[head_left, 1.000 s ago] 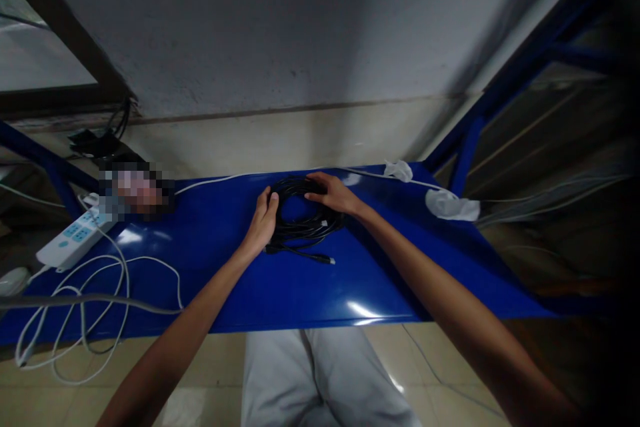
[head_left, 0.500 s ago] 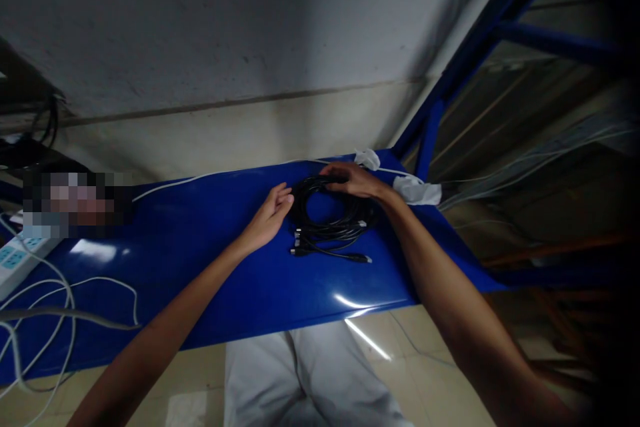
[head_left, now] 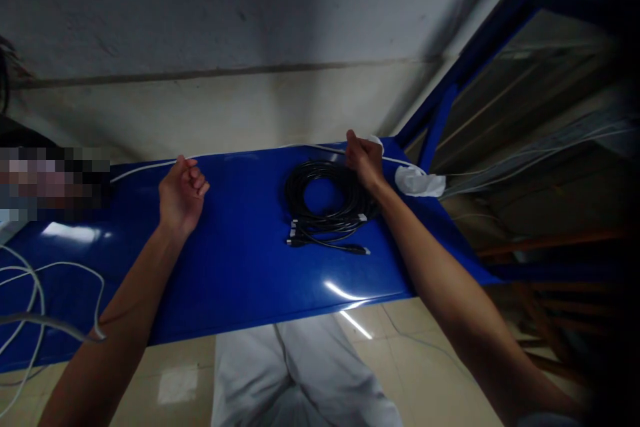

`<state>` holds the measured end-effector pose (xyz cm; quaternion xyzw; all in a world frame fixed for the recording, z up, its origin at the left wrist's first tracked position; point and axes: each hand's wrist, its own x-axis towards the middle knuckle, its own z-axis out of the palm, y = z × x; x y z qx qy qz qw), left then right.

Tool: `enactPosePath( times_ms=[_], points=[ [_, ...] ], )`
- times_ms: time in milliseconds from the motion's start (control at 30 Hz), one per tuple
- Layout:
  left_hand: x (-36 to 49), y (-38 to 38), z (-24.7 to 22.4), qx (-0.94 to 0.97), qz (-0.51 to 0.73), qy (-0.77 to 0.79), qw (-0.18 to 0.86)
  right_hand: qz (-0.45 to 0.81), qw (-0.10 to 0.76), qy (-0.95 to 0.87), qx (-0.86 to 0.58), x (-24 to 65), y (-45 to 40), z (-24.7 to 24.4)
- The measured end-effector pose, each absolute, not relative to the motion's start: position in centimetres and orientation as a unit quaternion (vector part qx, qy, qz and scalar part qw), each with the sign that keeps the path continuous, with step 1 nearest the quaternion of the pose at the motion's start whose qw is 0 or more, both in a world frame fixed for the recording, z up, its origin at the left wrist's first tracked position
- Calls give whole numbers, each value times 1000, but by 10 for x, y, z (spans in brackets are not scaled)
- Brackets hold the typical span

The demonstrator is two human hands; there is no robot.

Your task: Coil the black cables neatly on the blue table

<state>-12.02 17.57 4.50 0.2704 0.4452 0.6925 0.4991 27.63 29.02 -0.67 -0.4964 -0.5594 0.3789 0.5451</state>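
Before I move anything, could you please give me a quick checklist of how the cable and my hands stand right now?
1. The left hand is off the black cable coil: ok, curled and apart from it.
2. The right hand is off the coil: cannot tell, as the wrist sits right at its edge.
3. The coil lies flat on the blue table: ok.
4. The plugs lie at the coil's near side: ok.
5. A tie binds the coil: not ok, none shows.
6. The right hand is free of the white cable: cannot tell, as it runs past the fingers.
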Motion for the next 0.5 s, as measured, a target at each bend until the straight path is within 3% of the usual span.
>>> enactPosePath(
  times_ms=[500],
  points=[
    [-116,165,53,210,671,415,577,390,588,-514,-487,281,300,-18]
  ],
)
